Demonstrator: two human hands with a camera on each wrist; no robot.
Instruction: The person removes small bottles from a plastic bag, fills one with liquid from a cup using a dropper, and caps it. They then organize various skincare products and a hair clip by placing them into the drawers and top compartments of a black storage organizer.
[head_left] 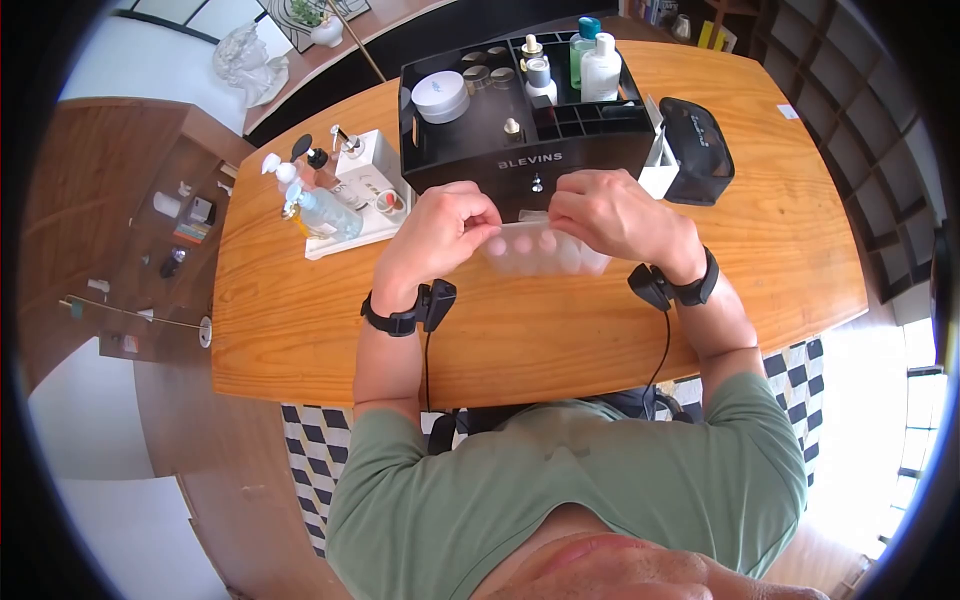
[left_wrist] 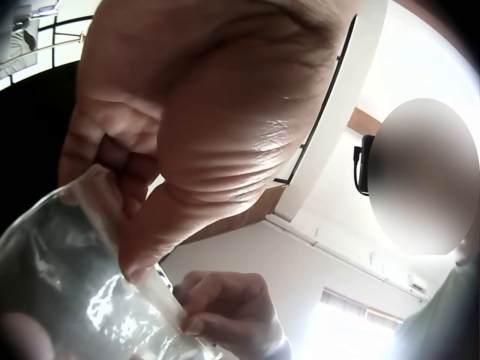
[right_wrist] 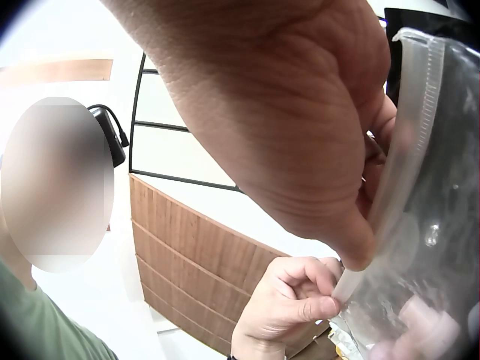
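A clear plastic bag (head_left: 530, 252) with several pale pink and white round items inside hangs between both hands in the head view, in front of the black organizer. The left hand (head_left: 440, 232) pinches its top edge at the left between thumb and fingers. The right hand (head_left: 625, 222) pinches the same edge farther right. In the left wrist view the bag (left_wrist: 67, 262) hangs from the thumb and fingers of the left hand (left_wrist: 187, 120). The right wrist view shows the ribbed closure strip of the bag (right_wrist: 424, 97) along the right hand (right_wrist: 300, 127).
A black organizer (head_left: 530, 160) marked BLEVINS holds bottles and a round white jar (head_left: 440, 97). Left of it, pump bottles and a white box (head_left: 372, 165) stand on a white tray (head_left: 325, 246). A black pouch (head_left: 698, 150) lies at its right, on the wooden table (head_left: 540, 335).
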